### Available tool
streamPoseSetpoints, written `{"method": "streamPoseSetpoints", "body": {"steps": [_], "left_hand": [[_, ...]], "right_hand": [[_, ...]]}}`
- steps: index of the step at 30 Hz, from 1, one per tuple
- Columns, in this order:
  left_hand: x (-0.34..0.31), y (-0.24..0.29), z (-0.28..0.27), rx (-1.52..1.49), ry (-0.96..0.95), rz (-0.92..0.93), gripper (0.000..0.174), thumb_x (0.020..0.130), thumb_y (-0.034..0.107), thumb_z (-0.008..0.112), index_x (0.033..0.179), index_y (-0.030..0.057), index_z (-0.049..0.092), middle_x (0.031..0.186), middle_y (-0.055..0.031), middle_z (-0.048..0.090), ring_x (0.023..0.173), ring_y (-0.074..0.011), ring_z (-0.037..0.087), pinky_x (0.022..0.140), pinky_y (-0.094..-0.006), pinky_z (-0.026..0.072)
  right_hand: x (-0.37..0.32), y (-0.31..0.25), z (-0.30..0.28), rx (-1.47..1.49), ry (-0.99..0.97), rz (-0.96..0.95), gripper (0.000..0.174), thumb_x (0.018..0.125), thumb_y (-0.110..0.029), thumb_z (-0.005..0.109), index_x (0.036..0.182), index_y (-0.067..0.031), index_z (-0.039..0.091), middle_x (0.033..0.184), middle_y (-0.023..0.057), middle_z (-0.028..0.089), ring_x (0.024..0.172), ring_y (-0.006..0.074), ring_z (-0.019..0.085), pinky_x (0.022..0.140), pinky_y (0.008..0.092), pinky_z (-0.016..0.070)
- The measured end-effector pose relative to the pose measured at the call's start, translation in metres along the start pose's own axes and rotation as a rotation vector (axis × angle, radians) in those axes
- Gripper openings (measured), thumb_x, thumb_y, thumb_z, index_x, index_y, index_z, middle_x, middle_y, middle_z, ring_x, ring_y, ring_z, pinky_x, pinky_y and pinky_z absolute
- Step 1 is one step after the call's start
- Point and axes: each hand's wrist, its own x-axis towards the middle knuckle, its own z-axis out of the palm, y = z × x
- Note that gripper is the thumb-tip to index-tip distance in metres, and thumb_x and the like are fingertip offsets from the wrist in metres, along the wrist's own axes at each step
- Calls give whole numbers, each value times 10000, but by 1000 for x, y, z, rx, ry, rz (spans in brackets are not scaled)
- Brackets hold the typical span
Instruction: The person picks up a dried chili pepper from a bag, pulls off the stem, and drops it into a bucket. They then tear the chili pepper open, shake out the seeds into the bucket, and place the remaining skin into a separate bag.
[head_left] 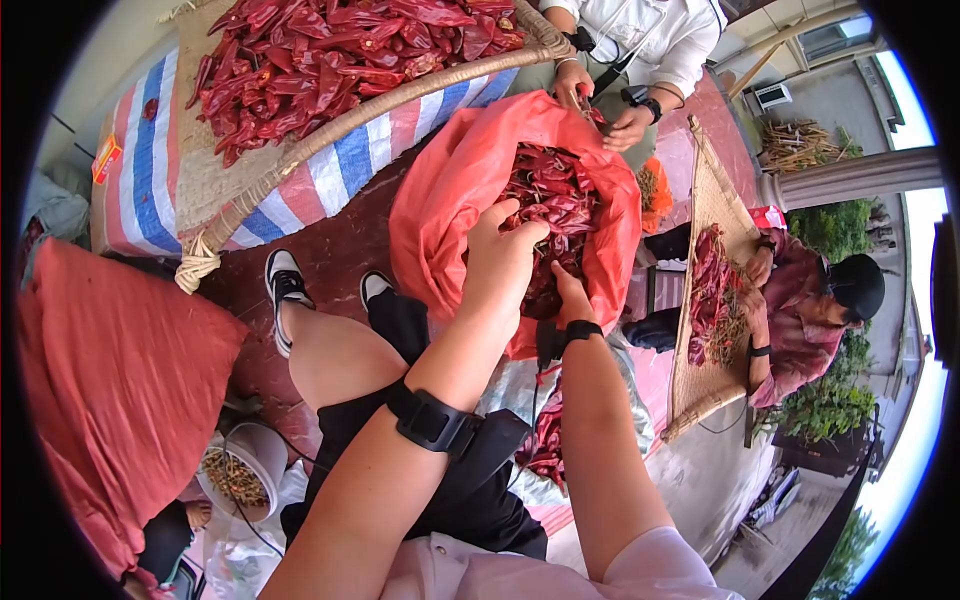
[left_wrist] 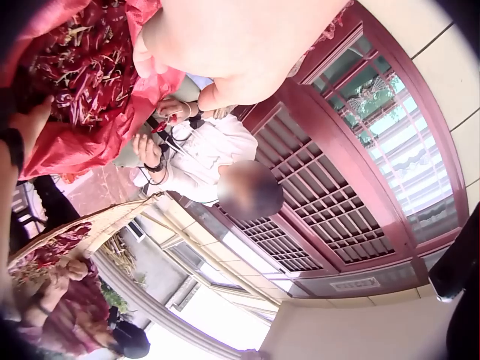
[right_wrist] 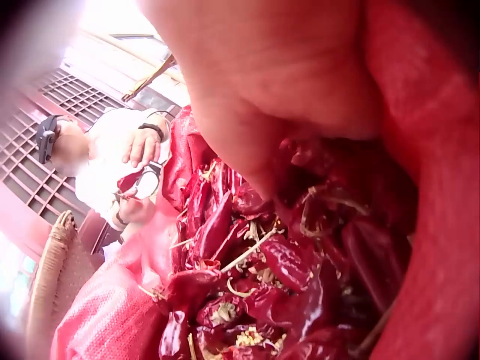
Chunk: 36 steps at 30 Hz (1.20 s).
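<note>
An open red sack [head_left: 450, 190] full of dried red chillies [head_left: 555, 190] stands before my knees. My left hand [head_left: 505, 250] is at the sack's near rim, its fingers curled over the edge onto the chillies. My right hand [head_left: 568, 295] reaches deeper into the mouth beside it, with its fingers buried among the pods. In the left wrist view, my left hand [left_wrist: 240, 45] sits above the sack [left_wrist: 67, 150]. The right wrist view shows my right hand [right_wrist: 285, 75] pressed into the chillies [right_wrist: 247, 277]; its fingertips are hidden.
A large woven tray [head_left: 300, 150] heaped with chillies lies on a striped sheet [head_left: 150, 150] at the far left. A person in white [head_left: 640, 40] sits opposite, handling chillies. Another person [head_left: 800, 310] at the right holds a woven tray [head_left: 715, 200]. A white bucket [head_left: 245, 470] stands by my left leg.
</note>
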Motion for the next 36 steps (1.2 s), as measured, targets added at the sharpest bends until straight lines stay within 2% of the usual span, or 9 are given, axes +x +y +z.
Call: {"method": "streamPoseSetpoints", "body": {"steps": [2, 4, 8, 16, 22, 26, 32, 34, 36], "left_hand": [[2, -1, -2, 95, -93, -35, 528, 765, 195, 575, 1237, 41, 394, 1124, -19, 503, 958, -97, 461, 788, -280, 331], [2, 1, -3, 65, -101, -43, 535, 766, 196, 578, 1240, 38, 390, 1125, -20, 501, 961, -100, 462, 793, -280, 335], [-8, 13, 3, 23, -90, -98, 555, 767, 193, 582, 1258, 38, 375, 1123, -24, 498, 983, -106, 460, 814, -291, 347], [-9, 4, 4, -19, -66, -118, 541, 759, 177, 599, 1246, 61, 392, 1048, -18, 479, 991, -130, 437, 823, -326, 369], [-8, 3, 3, -4, -65, -120, 500, 755, 174, 612, 1208, 76, 423, 1100, -44, 458, 1066, -173, 411, 846, -357, 357], [-9, 7, -1, -2, -76, -113, 498, 755, 158, 607, 1208, 66, 422, 1121, -50, 455, 1086, -185, 407, 848, -357, 354], [-10, 11, -1, -1, -43, -113, 505, 749, 150, 607, 1213, 71, 424, 1110, -41, 464, 1072, -173, 413, 845, -359, 355], [-9, 11, 0, -5, -42, -118, 508, 746, 148, 607, 1214, 73, 424, 1104, -34, 465, 1059, -167, 416, 847, -360, 357], [-8, 9, 0, -9, -30, -135, 521, 745, 147, 605, 1226, 76, 418, 1114, -34, 462, 1061, -166, 416, 852, -361, 358]], "right_hand": [[-43, -28, 14, -71, 52, 61, 688, 788, -339, 586, 1328, -68, 256, 1190, 157, 490, 1068, 312, 496, 901, 419, 385], [-30, -19, 14, -223, 106, -39, 738, 768, -299, 616, 1344, -83, 207, 1226, 167, 454, 1077, 338, 480, 896, 431, 384], [-43, -22, 31, -27, 124, -245, 448, 749, -98, 545, 1136, 32, 362, 1004, 105, 517, 904, 215, 513, 818, 308, 402], [-89, -53, 73, -170, 156, -302, 494, 774, -287, 547, 1221, -137, 400, 1047, 115, 569, 990, 308, 524, 928, 378, 321], [-132, -99, 75, 626, -284, -139, 529, 823, -277, 555, 1280, -95, 361, 1125, 63, 484, 1026, 201, 457, 852, 321, 366], [-138, -108, 61, 449, -252, -379, 520, 831, -310, 561, 1228, 0, 427, 1173, 86, 503, 1049, 182, 470, 884, 310, 361], [-76, -47, 25, 458, 84, -111, 533, 836, -340, 535, 1215, 24, 443, 1141, 145, 522, 1023, 233, 499, 890, 326, 376], [-66, -22, 22, 452, -121, 169, 586, 839, -427, 497, 1293, -81, 363, 1282, 122, 427, 1085, 274, 473, 890, 418, 383], [-65, -11, 29, 396, -66, 82, 581, 859, -432, 459, 1235, 10, 431, 1174, 158, 500, 994, 269, 522, 847, 354, 414]]}}
